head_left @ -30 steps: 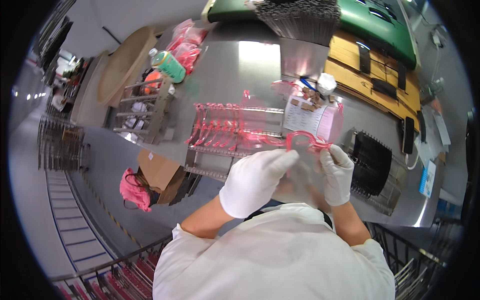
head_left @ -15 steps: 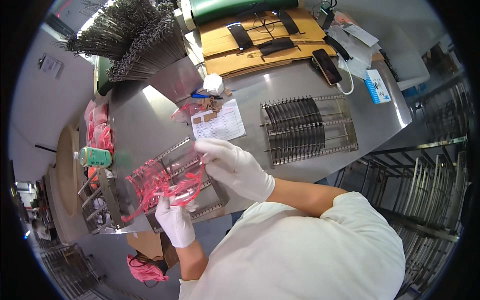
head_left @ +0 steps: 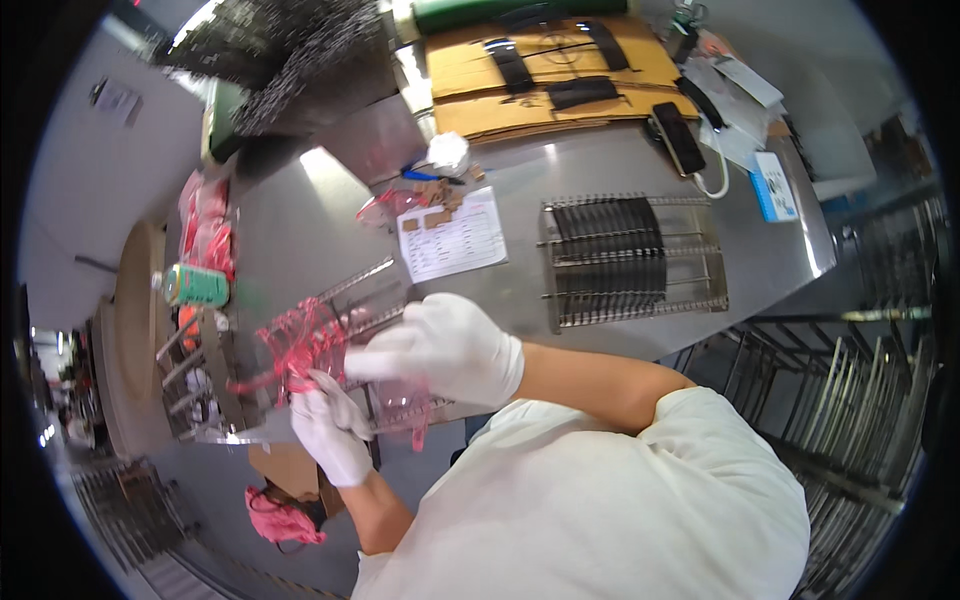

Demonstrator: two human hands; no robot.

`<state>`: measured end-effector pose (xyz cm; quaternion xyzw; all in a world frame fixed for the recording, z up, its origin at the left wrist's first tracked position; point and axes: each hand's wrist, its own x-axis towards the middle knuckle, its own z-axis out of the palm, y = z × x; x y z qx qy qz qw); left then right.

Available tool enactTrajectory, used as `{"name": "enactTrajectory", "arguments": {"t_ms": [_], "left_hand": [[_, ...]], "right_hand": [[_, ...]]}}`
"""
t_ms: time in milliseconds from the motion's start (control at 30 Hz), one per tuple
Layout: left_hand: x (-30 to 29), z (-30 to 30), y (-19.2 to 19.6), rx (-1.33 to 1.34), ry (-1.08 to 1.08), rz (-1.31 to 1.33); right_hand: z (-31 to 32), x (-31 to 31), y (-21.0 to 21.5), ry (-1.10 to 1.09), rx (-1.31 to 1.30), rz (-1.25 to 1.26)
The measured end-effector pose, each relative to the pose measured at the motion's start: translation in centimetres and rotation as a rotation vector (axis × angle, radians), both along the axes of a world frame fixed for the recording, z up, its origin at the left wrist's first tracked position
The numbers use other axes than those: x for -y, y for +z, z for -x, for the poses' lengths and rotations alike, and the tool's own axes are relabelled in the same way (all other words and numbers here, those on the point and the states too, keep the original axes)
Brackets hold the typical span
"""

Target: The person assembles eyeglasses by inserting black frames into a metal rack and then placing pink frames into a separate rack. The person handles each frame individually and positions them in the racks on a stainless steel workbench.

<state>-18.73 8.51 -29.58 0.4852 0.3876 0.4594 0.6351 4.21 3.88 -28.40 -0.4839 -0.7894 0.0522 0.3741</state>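
Observation:
Both of my hands wear white gloves and meet at the near edge of a steel table (head_left: 300, 230). My left hand (head_left: 325, 430) is closed on a red plastic piece (head_left: 290, 375) at the front of a wire rack (head_left: 350, 290) that holds several such red pieces (head_left: 300, 340). My right hand (head_left: 440, 345) reaches in from the right, its fingers pinched on the same piece and touching the left thumb. A clear plastic film with red bits (head_left: 405, 410) hangs under my right hand.
A second wire rack with dark discs (head_left: 630, 260) stands to the right. A printed sheet (head_left: 455, 235), a green bottle (head_left: 195, 285), a cardboard sheet with black straps (head_left: 540, 60) and a phone (head_left: 680, 125) lie on the table. A pink bag (head_left: 280, 520) is on the floor.
The view has swung round and the table now lies differently in the picture. Both hands have stayed together at the rack of red pieces, and the left hand sits lower, under the right.

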Motion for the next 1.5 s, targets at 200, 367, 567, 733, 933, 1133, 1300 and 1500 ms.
{"name": "enactTrajectory", "arguments": {"t_ms": [200,367,567,733,933,1133,1300,1500], "left_hand": [[-1.7,2.6,1.3,-0.119,0.306,-0.069],[-2.0,4.7,0.8,-0.041,0.357,-0.102],[-1.9,5.7,0.6,-0.077,0.404,-0.081],[-2.1,5.9,0.2,-0.255,0.372,-0.115],[-2.1,5.5,-0.4,-0.191,0.346,-0.093],[-2.6,6.5,-0.9,-0.202,0.094,0.003],[-1.6,6.4,-1.8,-0.283,-0.072,-0.103],[-2.6,5.4,-2.5,-0.326,0.125,-0.212]], "right_hand": [[0.1,-2.8,-6.8,-0.179,-0.899,0.823],[2.5,-6.2,-10.3,-0.019,-0.947,0.955],[5.3,-10.2,-10.6,0.005,-0.839,1.047],[7.9,-12.9,-11.0,0.058,-0.895,1.196],[8.9,-13.0,-9.2,-0.042,-0.759,1.296],[4.4,-11.7,-9.4,-0.042,-0.766,1.207],[3.2,-9.5,-3.6,0.412,-1.041,1.466],[5.3,-6.9,-1.8,0.201,-0.335,0.068]]}}
